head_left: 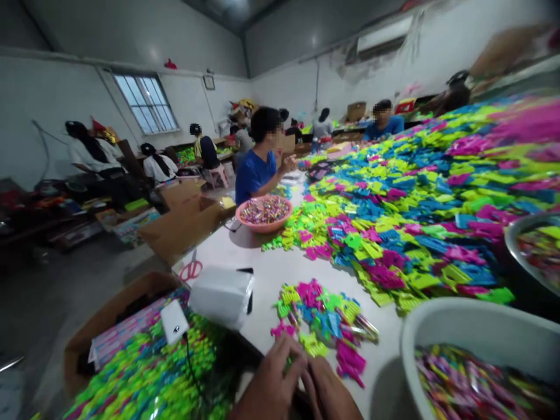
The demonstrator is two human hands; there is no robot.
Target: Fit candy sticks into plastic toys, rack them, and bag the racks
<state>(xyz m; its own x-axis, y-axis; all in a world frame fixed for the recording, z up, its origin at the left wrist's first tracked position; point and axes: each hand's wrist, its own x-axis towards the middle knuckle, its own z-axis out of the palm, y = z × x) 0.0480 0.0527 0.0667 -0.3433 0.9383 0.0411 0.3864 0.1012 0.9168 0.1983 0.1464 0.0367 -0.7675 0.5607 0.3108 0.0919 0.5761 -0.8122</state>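
At the front edge of the white table, my left hand (276, 373) and my right hand (329, 386) meet with fingertips curled together. A bit of green shows between the left fingers, but what they hold is mostly hidden. Just beyond my fingers lies a small heap of bright plastic pieces (327, 322) in pink, blue, green and yellow. Shiny wrapped sticks (365, 328) lie at its right side. A magenta piece (350, 360) sits by my right hand, and a yellow-green one (313, 344) is close to my fingertips.
A big mound of coloured plastic pieces (394, 221) covers the right. Tubs stand there: a white one (409, 344), a metal bowl (514, 245), a pink bowl (262, 226). Left are red-handled scissors (191, 270), a grey-white pouch (221, 294), a power bank (174, 322). A co-worker (254, 172) sits across.
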